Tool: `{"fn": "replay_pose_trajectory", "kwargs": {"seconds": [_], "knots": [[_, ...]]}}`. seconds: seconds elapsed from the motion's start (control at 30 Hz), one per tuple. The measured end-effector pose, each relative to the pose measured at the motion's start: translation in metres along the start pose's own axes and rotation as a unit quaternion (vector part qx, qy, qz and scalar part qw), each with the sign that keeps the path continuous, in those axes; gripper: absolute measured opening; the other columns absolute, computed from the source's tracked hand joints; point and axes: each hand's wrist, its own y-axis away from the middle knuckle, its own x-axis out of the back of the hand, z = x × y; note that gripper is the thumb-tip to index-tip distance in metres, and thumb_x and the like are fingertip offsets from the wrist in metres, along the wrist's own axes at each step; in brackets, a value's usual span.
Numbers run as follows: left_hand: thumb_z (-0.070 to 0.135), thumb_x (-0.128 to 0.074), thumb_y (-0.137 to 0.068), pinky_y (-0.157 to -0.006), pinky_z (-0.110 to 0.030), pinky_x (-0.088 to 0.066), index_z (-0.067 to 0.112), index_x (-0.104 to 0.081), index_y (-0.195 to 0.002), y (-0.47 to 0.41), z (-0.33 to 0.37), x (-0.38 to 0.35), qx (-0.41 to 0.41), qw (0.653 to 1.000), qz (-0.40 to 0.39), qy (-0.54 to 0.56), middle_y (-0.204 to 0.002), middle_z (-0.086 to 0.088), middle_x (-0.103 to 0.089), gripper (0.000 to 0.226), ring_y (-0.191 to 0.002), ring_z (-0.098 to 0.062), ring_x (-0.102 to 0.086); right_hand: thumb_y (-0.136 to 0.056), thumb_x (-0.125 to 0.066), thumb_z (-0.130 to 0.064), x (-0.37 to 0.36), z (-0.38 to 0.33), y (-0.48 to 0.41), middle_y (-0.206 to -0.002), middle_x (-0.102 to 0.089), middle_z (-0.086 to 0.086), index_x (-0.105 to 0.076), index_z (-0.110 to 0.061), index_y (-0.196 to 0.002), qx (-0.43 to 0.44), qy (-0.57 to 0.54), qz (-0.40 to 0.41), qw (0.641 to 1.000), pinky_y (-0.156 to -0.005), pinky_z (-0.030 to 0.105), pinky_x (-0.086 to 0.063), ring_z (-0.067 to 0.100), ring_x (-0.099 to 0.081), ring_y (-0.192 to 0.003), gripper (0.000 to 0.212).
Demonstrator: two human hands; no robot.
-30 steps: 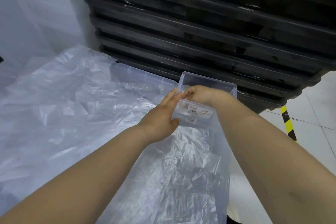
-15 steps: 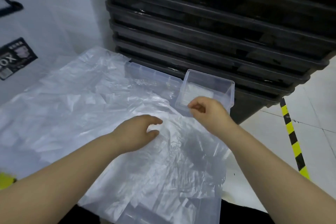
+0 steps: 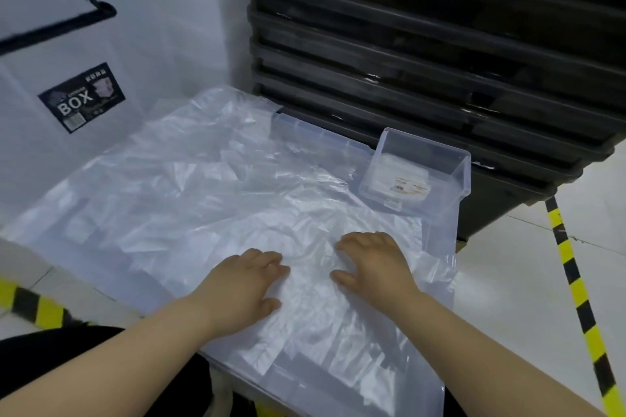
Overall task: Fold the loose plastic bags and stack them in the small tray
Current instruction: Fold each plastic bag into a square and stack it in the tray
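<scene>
A: Any writing to read?
B: Just "BOX" on the dark label (image 3: 81, 98), far left; small print blurred. Can't read the sticker (image 3: 410, 187) in the small tray (image 3: 440, 159) either.
A: And the hands?
B: Flat, palms down, gripping nothing: left hand (image 3: 249, 278) and right hand (image 3: 371, 261) pressing the plastic bags (image 3: 203, 186) spread over a clear bin (image 3: 321, 135), just beside the tray. Bin's near edge cut off.

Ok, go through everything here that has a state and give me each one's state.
left hand: open, resting on the bags
right hand: open, resting on the bags
bags: loose, crumpled, spread out unfolded
tray: upright, some folded bags inside
crates: stacked
</scene>
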Motion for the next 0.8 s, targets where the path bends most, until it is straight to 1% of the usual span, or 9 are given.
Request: {"fn": "replay_pose_trajectory", "kwargs": {"seconds": [0.07, 0.17, 0.3, 0.4, 0.43, 0.57, 0.67, 0.73, 0.8], "knots": [[0.042, -0.037, -0.097, -0.108, -0.020, -0.015, 0.030, -0.019, -0.145, 0.001, -0.003, 0.000, -0.005, 1.000, 0.003, 0.005, -0.154, 0.013, -0.007, 0.053, -0.139, -0.006, -0.012, -0.059, -0.065, -0.041, -0.008, -0.001, -0.003, -0.079, -0.068, -0.009, -0.072, -0.022, -0.079, -0.001, 0.008, 0.057, 0.998, -0.077, 0.033, -0.051, 0.013, -0.067, -0.068, 0.029], [0.041, -0.037, -0.096, -0.108, -0.020, -0.017, 0.030, -0.022, -0.145, 0.001, -0.003, 0.001, -0.012, 1.000, 0.010, 0.012, -0.153, 0.013, -0.010, 0.052, -0.138, -0.006, -0.015, -0.061, -0.056, -0.035, -0.015, -0.003, -0.007, -0.064, -0.065, -0.013, -0.071, -0.025, -0.071, -0.006, 0.028, 0.100, 0.995, -0.078, 0.024, -0.038, 0.009, -0.062, -0.055, 0.020], [0.040, -0.039, -0.096, -0.105, -0.021, -0.023, 0.029, -0.028, -0.143, -0.001, -0.003, 0.003, -0.016, 0.999, 0.020, 0.021, -0.151, 0.012, -0.019, 0.049, -0.135, -0.009, -0.022, -0.065, -0.060, -0.021, -0.009, -0.008, -0.015, -0.067, -0.066, -0.008, -0.072, -0.021, -0.079, -0.007, 0.000, 0.118, 0.993, -0.077, 0.024, -0.026, 0.015, -0.063, -0.061, 0.018], [0.040, -0.039, -0.096, -0.104, -0.020, -0.023, 0.029, -0.027, -0.143, -0.002, -0.005, 0.002, -0.021, 0.999, 0.021, 0.022, -0.151, 0.013, -0.019, 0.049, -0.135, -0.009, -0.022, -0.090, -0.053, -0.016, -0.002, -0.013, -0.020, -0.097, -0.065, -0.005, -0.058, -0.020, -0.121, -0.060, -0.093, 0.058, 0.992, -0.090, 0.021, -0.021, 0.014, -0.050, -0.091, 0.031], [0.040, -0.039, -0.096, -0.105, -0.020, -0.022, 0.029, -0.027, -0.143, -0.002, -0.005, 0.002, -0.022, 0.999, 0.018, 0.025, -0.151, 0.013, -0.018, 0.050, -0.136, -0.008, -0.021, -0.093, -0.050, -0.018, -0.003, -0.011, -0.022, -0.101, -0.064, -0.005, -0.055, -0.021, -0.124, -0.066, -0.121, 0.051, 0.989, -0.092, 0.020, -0.020, 0.011, -0.044, -0.092, 0.031], [0.041, -0.039, -0.096, -0.104, -0.018, -0.023, 0.029, -0.027, -0.143, -0.003, -0.006, 0.003, -0.012, 0.997, 0.055, 0.045, -0.149, 0.014, -0.024, 0.050, -0.134, -0.007, -0.026, -0.092, -0.052, -0.019, -0.005, -0.007, -0.028, -0.098, -0.067, -0.004, -0.071, -0.018, -0.096, -0.071, -0.109, 0.079, 0.988, -0.083, 0.023, -0.019, 0.017, -0.049, -0.100, 0.019], [0.046, -0.040, -0.092, -0.103, -0.021, -0.029, 0.025, -0.033, -0.141, -0.002, -0.007, 0.006, 0.004, 0.988, 0.136, 0.065, -0.146, 0.008, -0.034, 0.054, -0.129, -0.012, -0.039, -0.078, -0.066, -0.012, -0.003, -0.006, -0.029, -0.079, -0.069, -0.001, -0.072, -0.013, -0.071, -0.027, -0.112, 0.163, 0.980, -0.077, 0.031, -0.026, 0.027, -0.059, -0.084, 0.009], [0.050, -0.042, -0.079, -0.097, -0.026, -0.036, 0.018, -0.047, -0.134, -0.002, -0.008, 0.010, 0.013, 0.979, 0.187, 0.074, -0.136, -0.003, -0.049, 0.063, -0.120, -0.021, -0.052, -0.069, -0.068, -0.010, 0.002, -0.007, -0.026, -0.075, -0.070, -0.002, -0.071, -0.012, -0.065, -0.001, -0.143, 0.227, 0.963, -0.072, 0.025, -0.035, 0.024, -0.062, -0.076, 0.005], [0.055, -0.039, -0.075, -0.100, -0.024, -0.024, 0.018, -0.040, -0.139, -0.002, -0.008, 0.013, 0.019, 0.974, 0.195, 0.113, -0.144, -0.004, -0.040, 0.073, -0.130, -0.022, -0.042, -0.077, -0.069, -0.005, 0.014, -0.008, -0.020, -0.084, -0.068, -0.004, -0.071, -0.009, -0.072, -0.013, -0.245, 0.205, 0.948, -0.080, 0.008, -0.036, 0.012, -0.058, -0.084, 0.007]]}}
